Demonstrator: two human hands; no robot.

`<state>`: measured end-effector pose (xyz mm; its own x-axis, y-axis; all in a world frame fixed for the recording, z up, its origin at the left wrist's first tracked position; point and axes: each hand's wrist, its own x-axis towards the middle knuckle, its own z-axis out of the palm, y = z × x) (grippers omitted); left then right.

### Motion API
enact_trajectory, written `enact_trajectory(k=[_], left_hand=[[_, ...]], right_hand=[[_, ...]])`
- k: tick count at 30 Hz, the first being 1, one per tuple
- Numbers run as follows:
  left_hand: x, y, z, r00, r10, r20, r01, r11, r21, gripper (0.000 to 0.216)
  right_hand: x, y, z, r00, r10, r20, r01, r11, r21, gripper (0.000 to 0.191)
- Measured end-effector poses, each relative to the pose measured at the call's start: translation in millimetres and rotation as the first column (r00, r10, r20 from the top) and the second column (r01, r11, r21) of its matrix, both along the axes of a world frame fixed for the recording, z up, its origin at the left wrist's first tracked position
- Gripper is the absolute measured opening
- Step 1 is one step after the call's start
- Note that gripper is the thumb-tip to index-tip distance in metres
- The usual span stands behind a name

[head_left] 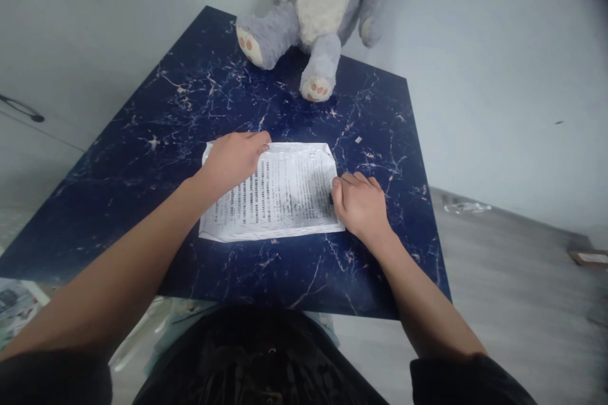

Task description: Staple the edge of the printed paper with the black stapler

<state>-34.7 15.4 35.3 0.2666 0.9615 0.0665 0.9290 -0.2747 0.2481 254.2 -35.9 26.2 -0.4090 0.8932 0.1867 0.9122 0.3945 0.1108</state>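
Note:
A flat rectangular packet of white paper (pixel 294 196) lies on the dark blue marbled table, covered in dense black print. Its edges look folded over, with shiny, creased strips like clear tape along the far side. My left hand (pixel 235 157) is bent over the packet's far left edge, thumb and fingers closed together there. At the right edge my right hand (pixel 361 204) is curled into a loose fist, its thumb side touching the paper. A small dark spot shows beside that thumb; whether it is a held thing or a shadow I cannot tell.
A grey and cream plush toy (pixel 327 6) sits at the table's (pixel 156 107) far edge, feet towards me. A tiny pale scrap (pixel 358 140) lies right of the packet. Clear crumpled plastic (pixel 468 207) and a brown object (pixel 589 257) are on the floor at right.

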Motion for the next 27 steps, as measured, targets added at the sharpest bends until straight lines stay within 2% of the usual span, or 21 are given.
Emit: enact_trajectory(k=[27], left_hand=[[-0.1, 0.0, 0.0, 1.0, -0.002, -0.003, 0.002, 1.0, -0.001, 0.033]], right_hand=[[-1.0, -0.2, -1.8, 1.0, -0.008, 0.001, 0.008, 1.0, -0.012, 0.046]])
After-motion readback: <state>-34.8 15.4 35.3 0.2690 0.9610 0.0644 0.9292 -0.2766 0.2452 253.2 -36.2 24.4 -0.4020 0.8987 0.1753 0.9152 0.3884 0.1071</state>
